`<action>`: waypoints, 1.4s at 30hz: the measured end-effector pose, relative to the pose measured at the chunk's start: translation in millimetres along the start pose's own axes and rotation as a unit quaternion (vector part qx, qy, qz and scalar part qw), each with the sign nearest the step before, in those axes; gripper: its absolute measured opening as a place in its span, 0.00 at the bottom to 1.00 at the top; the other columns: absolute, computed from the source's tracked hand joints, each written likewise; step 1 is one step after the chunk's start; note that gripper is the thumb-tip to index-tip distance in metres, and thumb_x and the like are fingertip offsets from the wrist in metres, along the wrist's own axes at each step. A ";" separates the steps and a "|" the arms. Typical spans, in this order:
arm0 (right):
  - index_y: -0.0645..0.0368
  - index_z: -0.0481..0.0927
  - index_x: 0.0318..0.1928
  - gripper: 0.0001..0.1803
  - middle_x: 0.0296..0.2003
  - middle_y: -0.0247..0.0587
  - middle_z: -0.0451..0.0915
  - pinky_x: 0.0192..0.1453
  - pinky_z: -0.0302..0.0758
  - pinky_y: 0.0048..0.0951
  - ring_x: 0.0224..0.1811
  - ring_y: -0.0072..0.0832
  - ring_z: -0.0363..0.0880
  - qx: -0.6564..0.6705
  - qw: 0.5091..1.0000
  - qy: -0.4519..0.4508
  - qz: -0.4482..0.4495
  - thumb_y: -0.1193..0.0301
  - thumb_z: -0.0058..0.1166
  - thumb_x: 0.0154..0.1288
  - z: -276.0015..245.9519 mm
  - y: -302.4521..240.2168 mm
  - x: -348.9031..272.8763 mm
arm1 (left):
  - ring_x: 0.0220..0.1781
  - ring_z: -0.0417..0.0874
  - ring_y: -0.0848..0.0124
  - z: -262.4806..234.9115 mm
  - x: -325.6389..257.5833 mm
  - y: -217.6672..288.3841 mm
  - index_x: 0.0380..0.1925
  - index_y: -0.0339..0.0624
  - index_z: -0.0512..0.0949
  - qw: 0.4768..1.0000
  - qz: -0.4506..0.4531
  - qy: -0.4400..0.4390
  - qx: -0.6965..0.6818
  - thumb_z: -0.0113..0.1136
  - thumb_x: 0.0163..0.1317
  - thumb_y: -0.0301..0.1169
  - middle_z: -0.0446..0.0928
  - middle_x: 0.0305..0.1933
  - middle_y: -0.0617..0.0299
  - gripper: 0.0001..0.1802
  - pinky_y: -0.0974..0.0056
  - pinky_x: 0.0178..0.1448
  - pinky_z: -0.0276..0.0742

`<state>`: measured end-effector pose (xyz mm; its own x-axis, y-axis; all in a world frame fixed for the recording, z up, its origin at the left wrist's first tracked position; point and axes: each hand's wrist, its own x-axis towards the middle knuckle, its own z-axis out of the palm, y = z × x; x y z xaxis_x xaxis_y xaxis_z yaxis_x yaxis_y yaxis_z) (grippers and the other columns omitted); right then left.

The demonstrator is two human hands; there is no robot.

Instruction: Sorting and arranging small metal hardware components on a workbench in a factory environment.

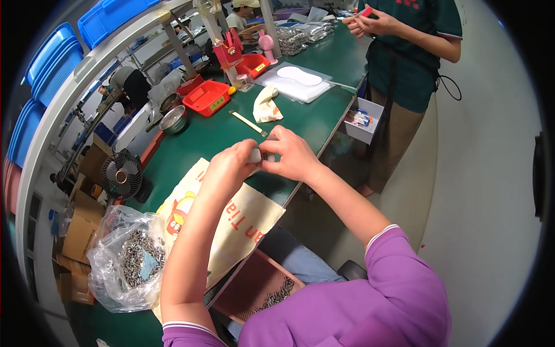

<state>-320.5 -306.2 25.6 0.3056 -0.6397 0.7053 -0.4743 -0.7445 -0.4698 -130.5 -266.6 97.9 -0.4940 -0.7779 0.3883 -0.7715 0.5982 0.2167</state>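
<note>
My left hand (226, 168) and my right hand (292, 155) meet over the near edge of the green table (199, 139). Between their fingers is a small whitish piece (254, 156), mostly hidden, so its kind cannot be made out. Both hands are closed around it. Beneath my left forearm lies a cream cloth (254, 217) with printed red letters and a cartoon figure. Just beyond my hands rests a flat brush (248, 123) with a pale handle. A crumpled cream cloth (267, 105) sits past the brush.
A clear plastic bag (104, 269) of small metal parts stands left of my forearm. Below the table edge, a pink basket (248, 277) holds more. Red trays (207, 98), metal bowls (173, 118) and a black fan (121, 175) line the far side. Another person (399, 63) stands at right, near an open drawer (364, 130).
</note>
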 end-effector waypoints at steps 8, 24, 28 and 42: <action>0.53 0.83 0.34 0.11 0.39 0.39 0.75 0.47 0.77 0.41 0.45 0.40 0.78 0.045 0.997 0.047 -0.030 0.66 0.67 0.51 14.1 12.5 -11.7 | 0.47 0.86 0.56 -2.3 -3.7 1.1 0.51 0.43 0.78 0.999 -0.025 0.005 -0.040 0.70 0.55 0.23 0.83 0.46 0.54 0.22 0.58 0.51 0.82; 0.53 0.85 0.39 0.12 0.39 0.39 0.74 0.52 0.74 0.37 0.48 0.38 0.76 0.012 0.997 -0.033 0.073 0.62 0.68 0.56 1.4 31.9 -33.9 | 0.62 0.80 0.51 68.6 -50.6 -83.8 0.60 0.39 0.61 0.604 -0.314 0.281 -0.677 0.58 0.72 0.33 0.74 0.57 0.49 0.23 0.48 0.66 0.79; 0.53 0.84 0.36 0.12 0.40 0.39 0.75 0.50 0.76 0.39 0.48 0.39 0.76 0.010 0.996 -0.041 0.076 0.61 0.67 0.57 2.9 28.6 -32.0 | 0.61 0.82 0.57 92.4 -38.0 -71.4 0.59 0.35 0.62 0.575 -0.320 0.268 -0.703 0.59 0.71 0.29 0.75 0.56 0.50 0.22 0.55 0.63 0.81; 0.56 0.73 0.63 0.21 0.41 0.41 0.80 0.54 0.78 0.31 0.43 0.30 0.81 0.110 0.989 -0.077 0.066 0.81 0.48 0.71 -18.9 -21.4 17.3 | 0.58 0.83 0.58 96.8 -27.3 -51.7 0.57 0.38 0.59 0.651 -0.324 0.316 -0.610 0.54 0.72 0.23 0.73 0.54 0.50 0.19 0.60 0.57 0.79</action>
<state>-320.7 -297.7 57.9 0.3834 -0.7424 0.5494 -0.3330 -0.6660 -0.6675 -115.9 -295.0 -10.6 0.3372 -0.9390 0.0682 0.3462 0.1911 0.9185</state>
